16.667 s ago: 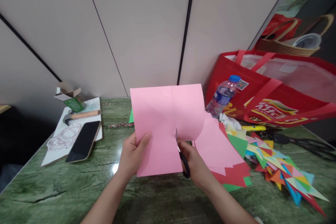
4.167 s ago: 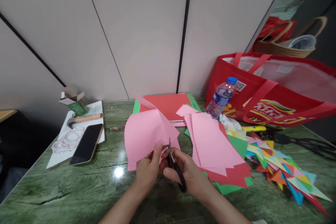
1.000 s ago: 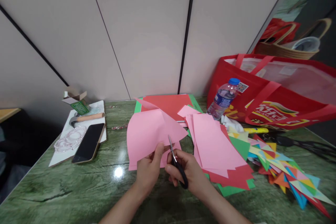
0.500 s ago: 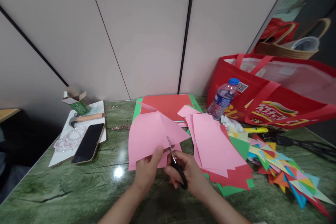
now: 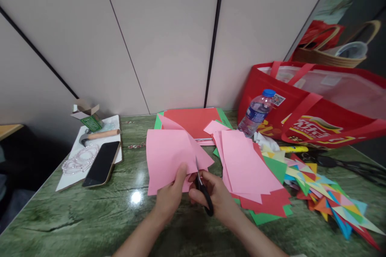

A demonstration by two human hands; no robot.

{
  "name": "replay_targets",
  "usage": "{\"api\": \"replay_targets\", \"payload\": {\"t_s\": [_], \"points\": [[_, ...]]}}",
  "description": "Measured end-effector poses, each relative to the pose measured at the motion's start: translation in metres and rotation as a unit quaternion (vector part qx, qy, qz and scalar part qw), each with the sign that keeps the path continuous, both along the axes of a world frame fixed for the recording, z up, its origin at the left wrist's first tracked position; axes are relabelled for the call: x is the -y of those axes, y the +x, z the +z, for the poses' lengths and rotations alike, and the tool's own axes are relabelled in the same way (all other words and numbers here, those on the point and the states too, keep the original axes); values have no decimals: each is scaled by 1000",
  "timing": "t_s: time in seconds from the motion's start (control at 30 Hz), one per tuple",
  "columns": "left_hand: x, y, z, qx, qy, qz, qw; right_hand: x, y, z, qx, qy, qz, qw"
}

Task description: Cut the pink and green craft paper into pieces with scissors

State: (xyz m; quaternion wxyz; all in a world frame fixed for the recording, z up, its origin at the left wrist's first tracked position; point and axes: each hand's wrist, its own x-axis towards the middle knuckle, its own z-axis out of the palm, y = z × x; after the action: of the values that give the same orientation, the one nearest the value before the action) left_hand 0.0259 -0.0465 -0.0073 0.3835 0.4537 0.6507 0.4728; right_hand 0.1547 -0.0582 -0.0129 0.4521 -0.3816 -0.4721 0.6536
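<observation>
A curled pink sheet of paper (image 5: 169,150) is pinched in my left hand (image 5: 171,192), thumb on top and the fingers partly hidden below. My right hand (image 5: 215,196) grips black-handled scissors (image 5: 205,194), whose blades lie at the sheet's right part, where a cut flap (image 5: 202,156) bends away. Right of the scissors lies a stack of pink paper pieces (image 5: 247,164), with red pieces (image 5: 269,202) and green pieces (image 5: 262,219) showing beneath. Red paper (image 5: 189,122) on green sheets lies behind the sheet I hold.
A phone (image 5: 102,164), a hammer (image 5: 101,134), a beaded string (image 5: 80,160) and a small green box (image 5: 92,122) are at the left. To the right stand a water bottle (image 5: 256,114) and a red bag (image 5: 289,100), with colourful folded paper (image 5: 328,196) in front.
The scissor blades have come closer together across the pink sheet. The sheet's near part has flattened and its cut flap has dipped slightly.
</observation>
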Motion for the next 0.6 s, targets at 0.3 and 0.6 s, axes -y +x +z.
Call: {"api": "replay_targets", "payload": {"t_s": [0.3, 0.6], "points": [[2, 5, 8, -14, -47, -30, 998, -1, 1, 0, -21, -8, -16, 1000], [3, 2, 7, -11, -34, -49, 998, 0, 2, 0, -28, -8, -18, 999]]}}
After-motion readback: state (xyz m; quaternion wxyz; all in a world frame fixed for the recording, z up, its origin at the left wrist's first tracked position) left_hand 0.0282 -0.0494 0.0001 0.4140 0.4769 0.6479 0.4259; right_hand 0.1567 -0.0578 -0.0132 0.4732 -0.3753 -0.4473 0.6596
